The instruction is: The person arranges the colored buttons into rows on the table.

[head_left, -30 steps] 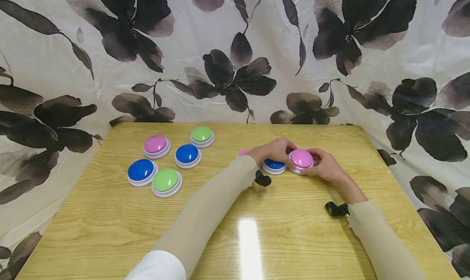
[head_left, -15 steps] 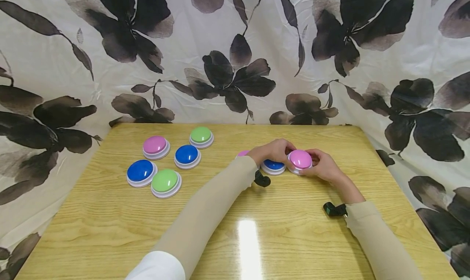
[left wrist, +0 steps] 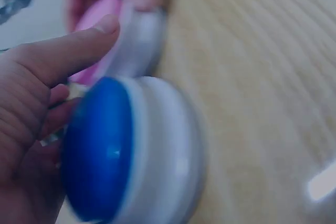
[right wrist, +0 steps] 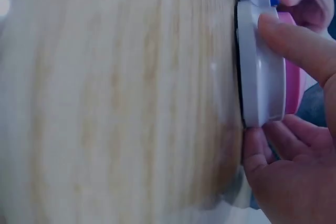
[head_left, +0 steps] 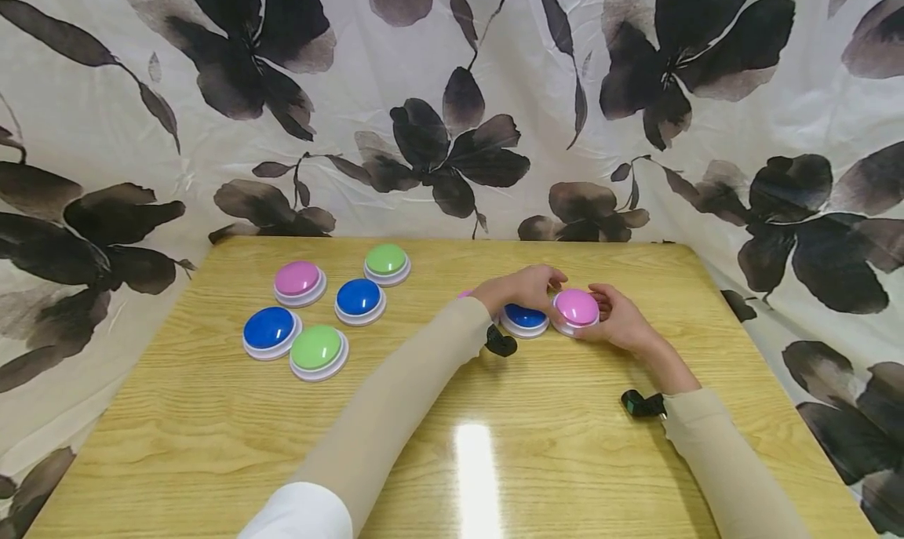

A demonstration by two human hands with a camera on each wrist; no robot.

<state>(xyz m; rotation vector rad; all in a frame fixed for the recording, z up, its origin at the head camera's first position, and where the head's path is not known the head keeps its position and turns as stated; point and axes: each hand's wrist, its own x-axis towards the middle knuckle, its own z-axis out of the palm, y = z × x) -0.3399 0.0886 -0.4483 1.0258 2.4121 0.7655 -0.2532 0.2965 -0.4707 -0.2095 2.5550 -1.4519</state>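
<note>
In the head view a pink push button (head_left: 576, 307) with a white base sits on the wooden table, right of the middle. My right hand (head_left: 618, 321) holds it from the right, thumb against the near side of the base and fingers at the far side. My left hand (head_left: 528, 286) is at its left, over a blue push button (head_left: 524, 317), with fingers spread and the thumb tip at the pink dome's edge. In the left wrist view the blue button (left wrist: 100, 150) stands close beside the pink one. Another pink button (head_left: 464, 293) is mostly hidden behind the left wrist.
On the table's left side lie a pink button (head_left: 297, 278), two blue buttons (head_left: 358, 296) and two green buttons (head_left: 386, 259), all with white bases. Flower-patterned cloth (head_left: 424, 68) hangs behind the table (head_left: 395, 445) and along its sides.
The left hand's fingers have loosened and drawn slightly left from the pink button. The right hand's upper fingers have lifted a little. The buttons stay in place.
</note>
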